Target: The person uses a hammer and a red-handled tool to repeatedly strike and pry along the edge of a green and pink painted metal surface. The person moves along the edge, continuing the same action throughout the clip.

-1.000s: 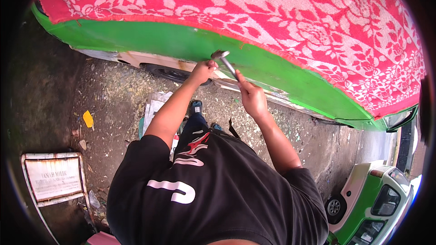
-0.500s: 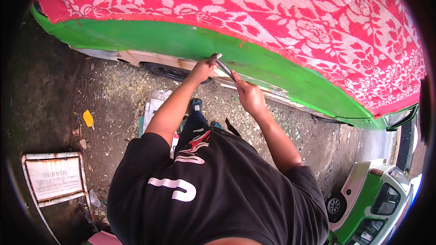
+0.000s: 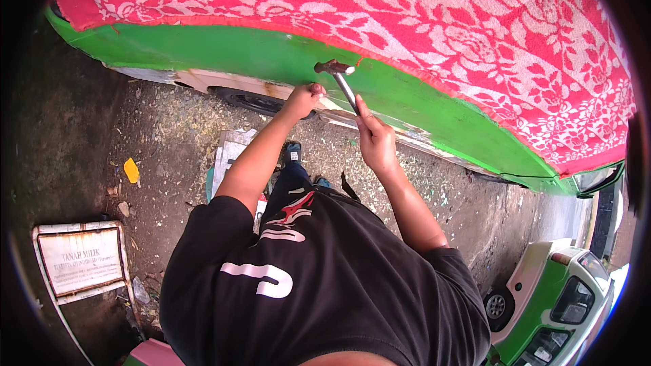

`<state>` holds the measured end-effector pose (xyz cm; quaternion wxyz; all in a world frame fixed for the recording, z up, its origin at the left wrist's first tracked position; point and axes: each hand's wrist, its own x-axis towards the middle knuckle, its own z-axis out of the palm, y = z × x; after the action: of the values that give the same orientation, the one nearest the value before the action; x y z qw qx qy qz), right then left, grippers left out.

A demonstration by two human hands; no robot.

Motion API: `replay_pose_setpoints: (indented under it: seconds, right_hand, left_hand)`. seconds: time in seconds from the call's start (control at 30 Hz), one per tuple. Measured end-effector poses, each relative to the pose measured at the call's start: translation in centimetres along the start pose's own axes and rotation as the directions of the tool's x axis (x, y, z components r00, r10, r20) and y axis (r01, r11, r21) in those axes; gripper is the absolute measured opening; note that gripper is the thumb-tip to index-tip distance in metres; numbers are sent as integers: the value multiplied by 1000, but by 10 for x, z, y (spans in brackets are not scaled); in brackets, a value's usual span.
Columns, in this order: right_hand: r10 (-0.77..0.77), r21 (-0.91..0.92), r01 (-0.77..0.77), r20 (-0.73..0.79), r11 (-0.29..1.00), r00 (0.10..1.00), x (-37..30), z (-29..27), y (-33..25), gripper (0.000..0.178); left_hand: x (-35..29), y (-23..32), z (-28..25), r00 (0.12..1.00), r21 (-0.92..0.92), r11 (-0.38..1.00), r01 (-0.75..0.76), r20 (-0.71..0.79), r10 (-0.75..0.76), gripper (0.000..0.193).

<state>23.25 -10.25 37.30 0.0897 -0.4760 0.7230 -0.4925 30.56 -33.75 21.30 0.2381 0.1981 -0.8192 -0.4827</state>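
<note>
My right hand (image 3: 378, 141) is wrapped round the shaft of a hammer (image 3: 346, 89), whose metal head is raised in front of the green side panel (image 3: 247, 51) of a vehicle. Closed into a fist, my left hand (image 3: 301, 103) is lower and to the left of the hammer head, close to the panel's pale lower edge. A small rounded brownish end shows at the top of that fist; what it belongs to I cannot make out. Hammer head and left fist are apart.
A red and white floral cloth (image 3: 434, 34) covers the vehicle's upper part. Below the panel is a wheel (image 3: 251, 103). Flat sheets (image 3: 230, 152) lie by my feet on littered ground. A framed sign (image 3: 81, 264) stands at left; another green and white vehicle (image 3: 556, 298) is at lower right.
The hammer head has lifted up and away from my left fist, with my right hand shifting slightly. My left hand has stayed nearly in place.
</note>
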Motion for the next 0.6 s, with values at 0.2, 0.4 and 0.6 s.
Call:
replay_pose_setpoints:
  seconds: [0.2,0.4,0.6]
  right_hand:
    - [128,-144,-113,106,983,986,-4,-6,12,40]
    - [197,-298,-142,165,944,966,-7,0,20,40]
    - [28,-141,-26,17,990,999,-10,0,9,42]
  left_hand:
    - [-4,31,5,992,-63,992,112,58,-108,10]
    - [2,27,2,975,-42,975,218,59,-216,7]
    - [-3,4,1,997,44,998,47,65,-50,12]
